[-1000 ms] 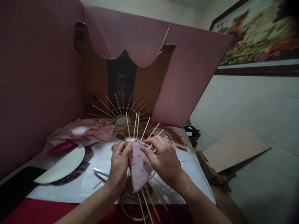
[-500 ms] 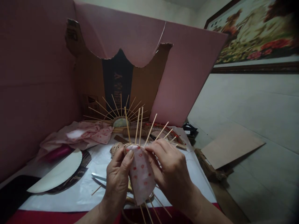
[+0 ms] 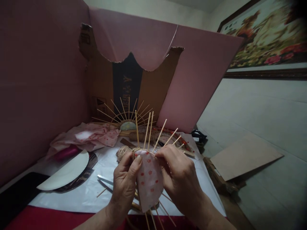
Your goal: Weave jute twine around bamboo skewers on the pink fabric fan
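Between my hands is a half-round piece covered in white cloth with red dots (image 3: 150, 182). Thin wooden sticks (image 3: 147, 131) fan out from its far edge, and more stick out below it. My left hand (image 3: 127, 180) is closed on the piece's left side, thumb flat on the cloth. At the upper right edge, my right hand (image 3: 183, 172) pinches the twine (image 3: 144, 149) that runs along the rim between the sticks; its fingertips partly hide it. A ball of twine (image 3: 123, 153) lies behind my left hand. Scissors (image 3: 105, 182) lie to its left, partly covered by it.
Against the cardboard (image 3: 100, 83) at the back stands a sunburst of sticks (image 3: 128, 125). Crumpled dotted cloth (image 3: 96, 137) and a white half-disc (image 3: 66, 172) are at the left. A red-beaded woven piece (image 3: 172, 135) lies behind my right hand. Brown board (image 3: 247, 156) lies off the table's right side.
The whole view has shifted a little, so everything sits further right in it. Both hands keep their hold on the dotted piece, with hardly any movement against it.
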The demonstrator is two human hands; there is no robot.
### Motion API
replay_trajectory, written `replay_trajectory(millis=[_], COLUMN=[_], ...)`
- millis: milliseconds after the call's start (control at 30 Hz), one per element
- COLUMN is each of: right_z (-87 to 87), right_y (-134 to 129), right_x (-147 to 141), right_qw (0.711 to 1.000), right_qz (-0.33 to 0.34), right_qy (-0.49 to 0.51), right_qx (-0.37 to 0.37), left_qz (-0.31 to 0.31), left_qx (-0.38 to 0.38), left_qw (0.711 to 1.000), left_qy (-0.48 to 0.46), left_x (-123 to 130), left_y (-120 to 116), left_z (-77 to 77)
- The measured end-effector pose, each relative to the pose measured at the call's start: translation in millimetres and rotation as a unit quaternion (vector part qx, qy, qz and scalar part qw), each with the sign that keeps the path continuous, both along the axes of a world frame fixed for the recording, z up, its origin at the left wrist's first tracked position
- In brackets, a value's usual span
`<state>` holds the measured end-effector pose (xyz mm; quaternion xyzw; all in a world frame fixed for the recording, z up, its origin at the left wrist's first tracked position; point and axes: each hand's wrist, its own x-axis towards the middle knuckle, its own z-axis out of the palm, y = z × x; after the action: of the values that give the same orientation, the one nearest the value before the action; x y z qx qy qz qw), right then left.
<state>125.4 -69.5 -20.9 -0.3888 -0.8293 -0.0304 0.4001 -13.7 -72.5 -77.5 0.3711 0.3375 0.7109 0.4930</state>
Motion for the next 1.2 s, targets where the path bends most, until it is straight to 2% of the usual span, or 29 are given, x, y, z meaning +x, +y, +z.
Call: replay_trajectory(millis=[233,367,433,500,533,600,667,700,767,800,833,867,1000,1100,1200], right_z=[3.7,10.0,14.0,14.6,12.1,-0.7,-23.1,-36.3,-61.3,-70.8,-77.5,-81.2,-74.5,-66.1,-62.1], right_y=[-0.4,-3.5,-9.4,-17.8,-22.3,-30.4,-36.0,-37.2,-36.1,-33.6,-29.9,-25.2,-3.0,10.3,18.3], right_x=[3.2,7.7,8.0,3.7,-0.6,-13.5,-30.9,-40.6,-59.7,-68.4,-76.1,-82.5,-94.9,-93.2,-85.7], right_qw=[1.000,0.996,0.991,0.986,0.978,0.941,0.878,0.847,0.751,0.700,0.668,0.648,0.623,0.567,0.535], right_qz=[0.007,0.009,0.033,0.094,0.134,0.221,0.293,0.300,0.289,0.285,0.272,0.260,0.232,0.205,0.171], right_qy=[0.002,0.076,0.115,0.141,0.143,0.129,0.120,0.135,0.241,0.310,0.380,0.435,0.567,0.648,0.696], right_qx=[-0.008,0.050,0.055,-0.009,-0.071,-0.221,-0.358,-0.417,-0.544,-0.576,-0.579,-0.570,-0.488,-0.466,-0.447], left_qz=[0.011,0.068,0.108,0.129,0.135,0.144,0.153,0.157,0.162,0.162,0.159,0.155,0.118,0.100,0.100], left_qx=[-0.014,-0.015,0.002,0.007,0.005,0.005,0.017,0.023,0.031,0.033,0.033,0.029,-0.016,-0.030,-0.036], left_qw=[1.000,0.996,0.990,0.983,0.980,0.973,0.966,0.963,0.958,0.956,0.954,0.954,0.961,0.968,0.975], left_qy=[0.000,-0.054,-0.092,-0.128,-0.146,-0.180,-0.209,-0.219,-0.236,-0.243,-0.250,-0.257,-0.250,-0.227,-0.196], left_x=[-0.8,-8.1,-12.5,-16.7,-18.9,-23.8,-29.1,-31.6,-35.7,-36.8,-37.3,-37.0,-31.3,-26.7,-23.5], left_y=[0.7,8.2,13.7,19.8,22.8,28.4,33.1,35.0,37.6,38.2,38.4,38.0,31.4,23.6,17.8], left_z=[3.0,14.1,21.2,25.9,27.1,27.5,26.9,26.8,27.3,27.9,28.4,29.0,30.3,30.2,28.7])
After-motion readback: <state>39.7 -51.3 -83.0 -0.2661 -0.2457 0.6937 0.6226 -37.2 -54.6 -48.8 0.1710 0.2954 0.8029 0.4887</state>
